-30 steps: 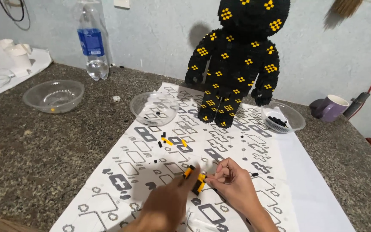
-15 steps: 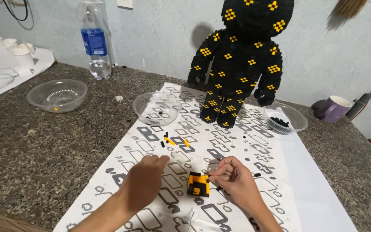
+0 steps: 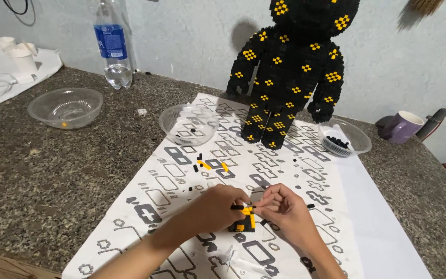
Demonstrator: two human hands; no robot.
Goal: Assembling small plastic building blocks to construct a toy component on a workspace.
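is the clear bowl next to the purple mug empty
No, the clear bowl beside the purple mug holds a small heap of black pieces.

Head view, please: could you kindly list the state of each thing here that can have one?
left hand: fingers pinching a small black piece at the assembly
right hand: fingers closed on the assembly
black-and-yellow brick assembly: on the paper, partly built
brick bear figure: upright
water bottle: upright, nearly empty
purple mug: tilted
bowl of black pieces: partly filled
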